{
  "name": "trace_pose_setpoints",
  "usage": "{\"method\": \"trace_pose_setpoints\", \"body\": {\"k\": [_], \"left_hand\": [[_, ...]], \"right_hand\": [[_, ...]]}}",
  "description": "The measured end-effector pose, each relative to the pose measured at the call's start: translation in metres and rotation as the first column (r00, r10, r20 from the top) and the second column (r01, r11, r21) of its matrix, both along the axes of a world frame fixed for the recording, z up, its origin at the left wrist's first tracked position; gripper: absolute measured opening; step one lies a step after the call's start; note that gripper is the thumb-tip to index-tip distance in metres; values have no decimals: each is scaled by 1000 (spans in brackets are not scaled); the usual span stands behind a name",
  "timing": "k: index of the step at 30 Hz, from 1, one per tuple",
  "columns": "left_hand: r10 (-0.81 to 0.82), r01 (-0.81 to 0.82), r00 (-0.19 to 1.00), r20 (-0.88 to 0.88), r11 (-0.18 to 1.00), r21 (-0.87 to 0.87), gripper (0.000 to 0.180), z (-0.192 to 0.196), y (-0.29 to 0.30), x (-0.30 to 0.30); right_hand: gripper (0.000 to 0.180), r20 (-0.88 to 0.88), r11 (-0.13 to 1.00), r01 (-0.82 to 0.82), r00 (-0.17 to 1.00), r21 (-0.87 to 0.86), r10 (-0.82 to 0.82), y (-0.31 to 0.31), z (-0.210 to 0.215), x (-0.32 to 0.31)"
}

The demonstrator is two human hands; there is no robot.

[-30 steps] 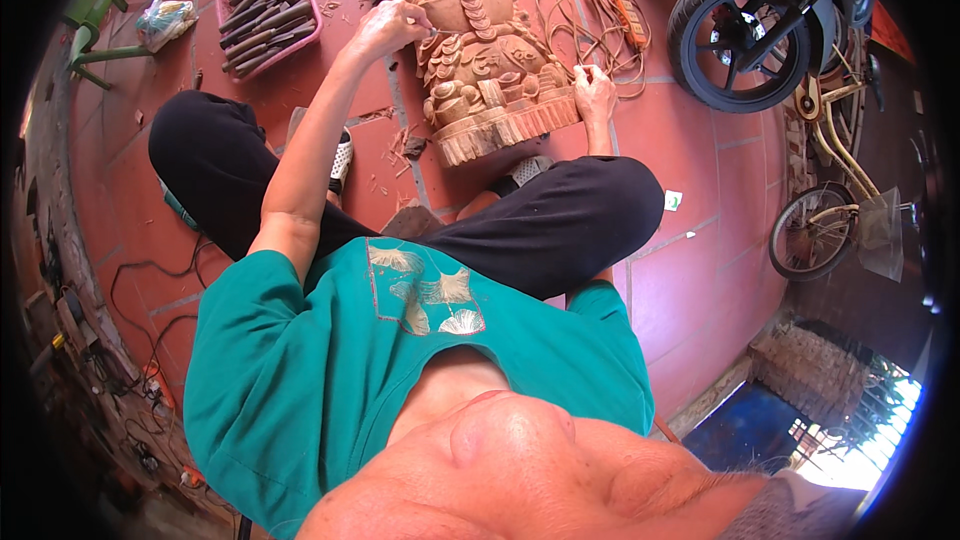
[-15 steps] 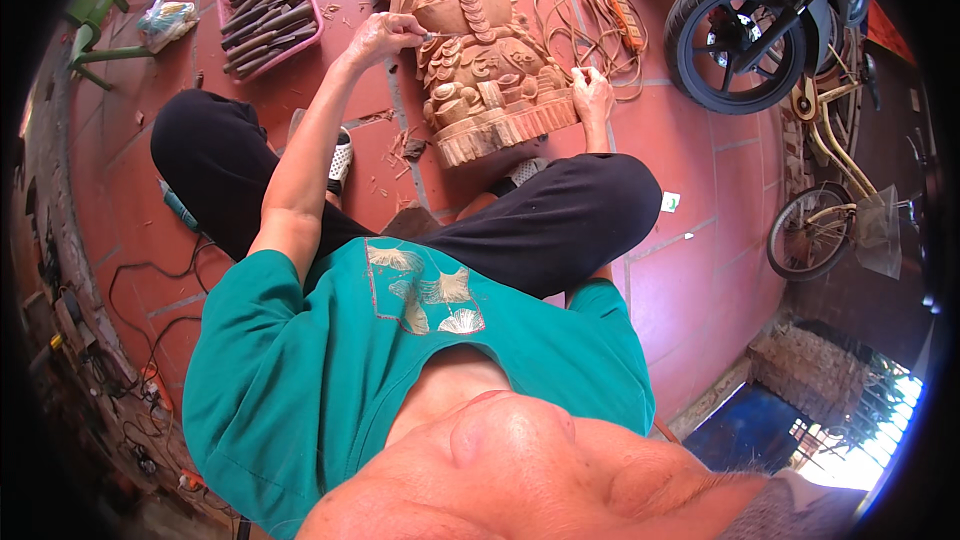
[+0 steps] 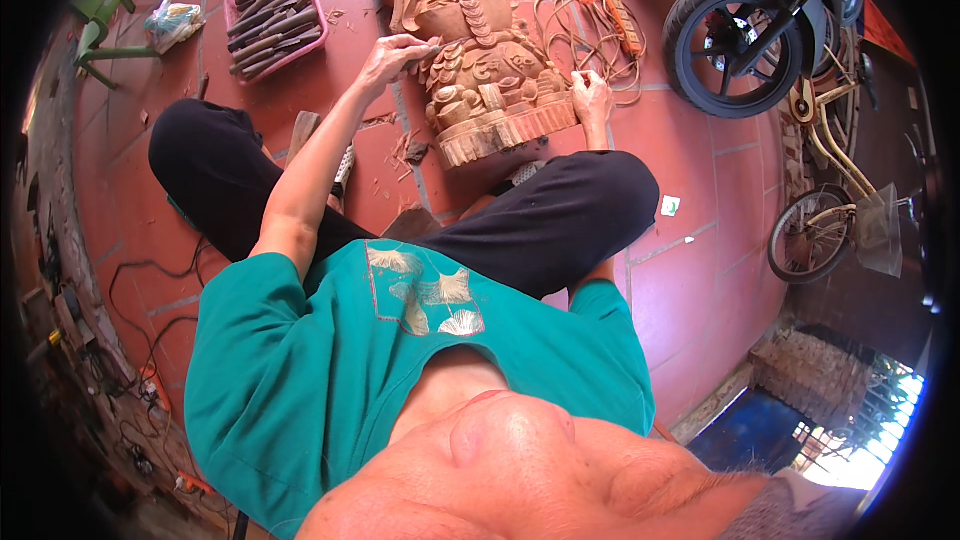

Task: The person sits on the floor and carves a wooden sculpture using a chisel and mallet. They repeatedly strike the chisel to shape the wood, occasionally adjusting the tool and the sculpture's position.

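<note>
A person in a teal shirt sits cross-legged on a red tiled floor [image 3: 690, 280], bent over a carved wooden sculpture [image 3: 485, 70] that lies on the tiles just ahead of the knees, seen from the head camera.

The left hand [image 3: 395, 55] is closed around a slim carving tool [image 3: 432, 48], its tip laid against the upper left part of the carving. A second ago that hand rested higher on the piece; it has since slid down and inward, which suggests the cutting has moved on to a fresh patch of relief.

The right hand [image 3: 592, 95] presses against the carving's right edge near the base, fingers curled, and has barely shifted. Something small and pale shows at its fingertips, but whether it grips anything cannot be told. It appears to be steadying the work.

Wood chips [image 3: 405, 145] lie scattered beside the base. A pink tray of chisels [image 3: 272, 12] sits well to the left, a coiled orange cord [image 3: 600, 10] just right of the carving. A motor scooter [image 3: 745, 30] and a bicycle [image 3: 830, 210] stand farther right.
</note>
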State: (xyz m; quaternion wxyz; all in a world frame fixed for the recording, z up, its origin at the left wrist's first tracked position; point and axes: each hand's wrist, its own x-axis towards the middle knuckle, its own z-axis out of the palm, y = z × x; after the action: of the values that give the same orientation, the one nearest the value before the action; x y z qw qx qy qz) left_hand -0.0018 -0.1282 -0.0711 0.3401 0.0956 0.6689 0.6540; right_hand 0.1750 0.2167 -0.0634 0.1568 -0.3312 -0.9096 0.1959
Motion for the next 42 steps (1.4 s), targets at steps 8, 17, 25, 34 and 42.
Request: {"method": "trace_pose_setpoints", "body": {"k": [8,17,25,34,42], "left_hand": [[26,-26,1000,-4,1000,-15,20,-3,-5,-2],[279,-275,950,-137,960,52,19,17,-15,-31],[86,-360,739,-669,889,-283,27,14,19,-11],[59,-359,698,-713,892,-277,26,2,28,-15],[-126,-339,583,-803,860,-381,25,13,38,8]], "right_hand": [[26,-87,999,-44,995,-29,41,-3,-2,-4],[27,-75,998,-25,997,-58,21,-5,2,-3],[28,-64,999,-24,998,-33,22,0,-2,-3],[27,-54,999,-29,998,-21,28,1,-3,-3],[25,-52,1000,-31,998,5,31,2,-5,-1]]}}
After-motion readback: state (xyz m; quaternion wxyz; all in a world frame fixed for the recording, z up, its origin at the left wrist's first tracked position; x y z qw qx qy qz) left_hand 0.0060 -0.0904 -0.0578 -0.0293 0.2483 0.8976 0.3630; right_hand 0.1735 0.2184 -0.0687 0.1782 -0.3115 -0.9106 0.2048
